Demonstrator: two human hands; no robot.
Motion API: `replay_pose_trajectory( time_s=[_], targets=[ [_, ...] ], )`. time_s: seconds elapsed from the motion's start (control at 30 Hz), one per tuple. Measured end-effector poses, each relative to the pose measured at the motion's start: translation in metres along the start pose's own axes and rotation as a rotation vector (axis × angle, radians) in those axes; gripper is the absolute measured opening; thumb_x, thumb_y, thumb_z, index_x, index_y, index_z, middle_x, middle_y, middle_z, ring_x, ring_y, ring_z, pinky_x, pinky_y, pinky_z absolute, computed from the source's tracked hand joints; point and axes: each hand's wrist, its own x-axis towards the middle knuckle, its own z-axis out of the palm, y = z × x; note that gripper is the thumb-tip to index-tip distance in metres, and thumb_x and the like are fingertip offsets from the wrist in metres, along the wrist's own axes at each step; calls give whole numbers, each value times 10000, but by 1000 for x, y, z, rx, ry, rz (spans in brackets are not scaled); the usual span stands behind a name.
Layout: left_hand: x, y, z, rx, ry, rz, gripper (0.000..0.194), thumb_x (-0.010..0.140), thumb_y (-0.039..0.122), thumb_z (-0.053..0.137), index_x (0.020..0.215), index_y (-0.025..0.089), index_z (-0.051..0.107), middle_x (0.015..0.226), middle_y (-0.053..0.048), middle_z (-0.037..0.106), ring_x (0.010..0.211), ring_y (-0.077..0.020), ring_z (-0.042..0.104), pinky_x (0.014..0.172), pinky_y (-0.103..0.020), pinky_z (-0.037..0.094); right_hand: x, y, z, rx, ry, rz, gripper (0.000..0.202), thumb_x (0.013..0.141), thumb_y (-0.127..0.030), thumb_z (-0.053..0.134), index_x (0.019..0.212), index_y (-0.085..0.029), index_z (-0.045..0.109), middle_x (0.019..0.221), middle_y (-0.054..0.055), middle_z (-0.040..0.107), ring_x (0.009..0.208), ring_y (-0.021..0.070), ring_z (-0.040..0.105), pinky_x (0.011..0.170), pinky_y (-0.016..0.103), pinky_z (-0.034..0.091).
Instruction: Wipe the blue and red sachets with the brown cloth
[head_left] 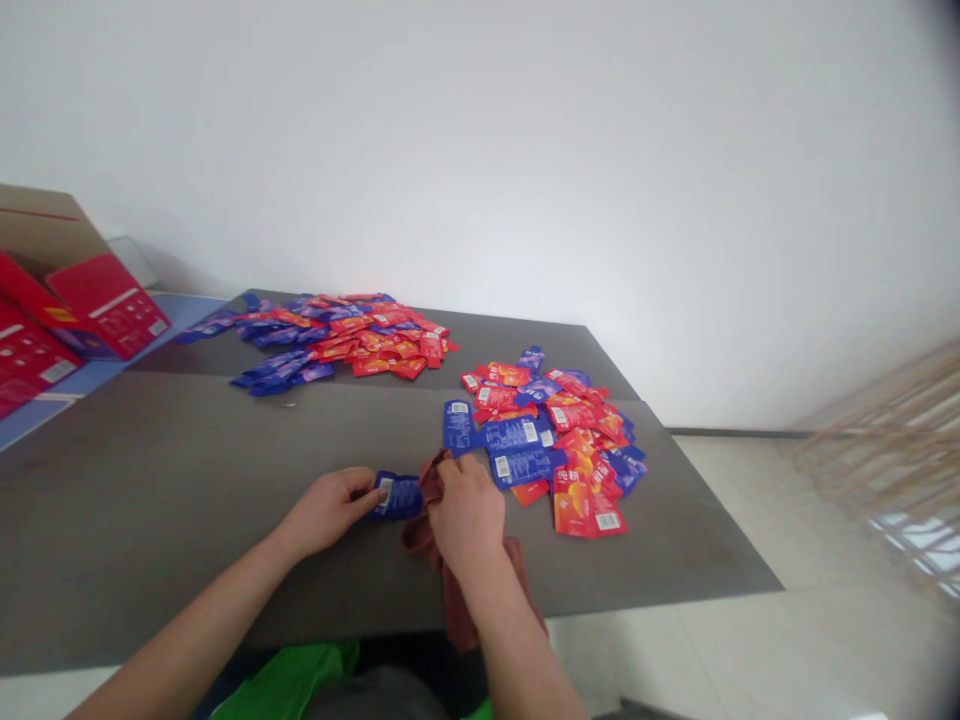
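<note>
Near the front of the dark table, my left hand (330,508) pinches the left end of a blue packet (399,497). My right hand (466,503) is closed on a brown cloth (456,600), which touches the packet's right end and hangs down over the table's front edge. Just beyond my right hand lie blue packets with barcodes (510,434), at the left side of a mixed pile of red and blue packets (574,415).
A larger pile of red and blue packets (360,335) lies at the back left of the grey table (180,480). Open red cartons (112,310) stand on a blue surface at the far left. A white wall rises behind. Slatted wooden sticks (892,440) are at the right.
</note>
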Motion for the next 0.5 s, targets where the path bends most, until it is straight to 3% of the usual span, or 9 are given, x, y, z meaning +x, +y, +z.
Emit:
replay_pose_trajectory(
  time_s=[0.1,0.17,0.27,0.4,0.5],
  targets=[
    [-1,3,-1,-48,-17,5,325,924,430,469,721,205,584,730,1,614,719,-178,574,658,-260,388,-3,-34,12,80,-6,-150,100,919,-277,569,1008,-254,610,1041,46,594,958,208,554,759,302,441],
    [-1,4,-1,-42,-19,2,312,927,408,460,734,203,594,744,-3,622,738,-183,585,671,-263,391,-4,-42,21,89,-35,-167,89,919,-244,560,994,-249,606,1030,45,597,942,206,554,755,303,442],
    [-1,3,0,12,3,2,381,935,454,467,662,197,536,699,5,572,690,-169,555,642,-260,367,-3,-22,27,37,-36,-62,128,915,-176,540,996,-243,613,1027,52,598,934,208,558,730,296,438],
    [1,0,0,19,11,17,423,938,488,476,632,196,486,677,20,527,655,-152,526,628,-254,352,1,16,15,-66,-31,96,193,922,-126,494,1012,-232,629,1022,68,597,926,215,567,688,294,429],
    [1,1,0,15,6,13,418,936,490,476,639,197,501,676,17,534,653,-157,530,623,-257,351,-1,7,6,-41,1,65,157,921,-168,516,1012,-230,628,1023,71,593,937,217,559,710,302,434]
  ],
)
